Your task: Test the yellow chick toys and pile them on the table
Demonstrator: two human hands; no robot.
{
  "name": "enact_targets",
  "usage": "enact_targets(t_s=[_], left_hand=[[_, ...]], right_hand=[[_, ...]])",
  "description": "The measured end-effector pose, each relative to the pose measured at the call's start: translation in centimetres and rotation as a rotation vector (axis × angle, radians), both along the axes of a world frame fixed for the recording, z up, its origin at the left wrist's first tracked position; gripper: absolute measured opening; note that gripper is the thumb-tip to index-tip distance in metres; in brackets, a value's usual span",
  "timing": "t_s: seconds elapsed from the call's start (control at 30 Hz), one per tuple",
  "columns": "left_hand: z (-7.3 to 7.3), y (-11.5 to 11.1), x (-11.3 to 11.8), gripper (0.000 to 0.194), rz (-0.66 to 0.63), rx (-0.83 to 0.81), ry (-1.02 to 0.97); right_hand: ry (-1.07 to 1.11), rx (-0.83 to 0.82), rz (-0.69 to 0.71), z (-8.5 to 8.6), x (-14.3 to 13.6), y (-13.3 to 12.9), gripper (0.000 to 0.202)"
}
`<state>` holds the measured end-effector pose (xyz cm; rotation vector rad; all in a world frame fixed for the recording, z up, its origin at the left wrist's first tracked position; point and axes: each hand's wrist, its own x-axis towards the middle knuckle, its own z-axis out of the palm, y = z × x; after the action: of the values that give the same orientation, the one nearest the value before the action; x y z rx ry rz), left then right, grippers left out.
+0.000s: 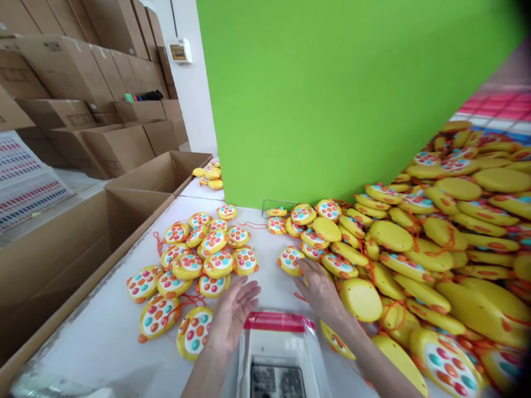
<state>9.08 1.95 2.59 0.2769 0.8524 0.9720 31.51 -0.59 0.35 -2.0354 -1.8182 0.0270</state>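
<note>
My left hand [235, 309] is open with the palm turned up, its fingers apart and nothing in it. It is beside a loose group of yellow animal-shaped toys [194, 264] with white, dotted faces and red cords. On the other side my right hand [317, 284] has its fingers bent at the right edge of one yellow toy [290, 260], which lies dotted face up. Its fingertips are partly hidden. Between my forearms is a white device [277, 354] with a dark panel and a pink strip, seemingly covered in clear plastic.
A large heap of the same toys [390, 235] covers the right side. Behind the table [265, 276] stands a green panel [332, 99]. An open cardboard box [136, 204] borders the left edge, with stacked cartons [74, 66] beyond. A thin wire stand [274, 202] is by the panel.
</note>
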Motion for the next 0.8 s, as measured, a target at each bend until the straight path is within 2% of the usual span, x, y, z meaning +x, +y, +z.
enact_targets(t_s=[0.13,0.23,0.37,0.47,0.5,0.57,0.67,0.73,0.8], left_hand=[[-2.5,-2.4,1.0,0.021,-0.064,-0.016,0.013],[-3.7,-2.9,1.5,0.029,-0.103,-0.004,0.01],[-3.3,-2.3,2.1,0.045,-0.113,0.012,0.034],[-2.5,-2.1,2.4,0.051,-0.208,0.106,0.064],[-2.4,-2.2,2.5,0.052,-0.235,0.132,0.07],[-2.3,-2.8,2.7,0.052,-0.233,0.144,0.069],[-2.6,-4.0,3.1,0.053,-0.188,0.147,0.044],[-2.7,-4.7,3.5,0.052,-0.195,0.174,0.033],[-2.6,-5.3,3.8,0.056,-0.21,0.238,0.02]], right_hand=[[-0.15,-0.026,-0.012,-0.3,0.7,3.3,0.019],[-0.191,-0.036,0.098,0.0,0.6,3.6,0.021],[-0.188,-0.027,0.371,2.1,-1.3,1.1,0.021],[-0.079,0.025,0.542,3.0,-2.8,-1.5,0.027],[0.008,0.07,0.53,2.9,-3.1,-2.3,0.027],[0.269,0.124,0.367,2.2,-3.5,-3.4,0.028],[0.733,0.007,0.06,1.1,-3.7,-4.3,0.045],[0.926,-0.105,0.01,0.9,-4.0,-4.4,0.053],[0.976,-0.155,0.023,1.2,-4.4,-4.5,0.052]])
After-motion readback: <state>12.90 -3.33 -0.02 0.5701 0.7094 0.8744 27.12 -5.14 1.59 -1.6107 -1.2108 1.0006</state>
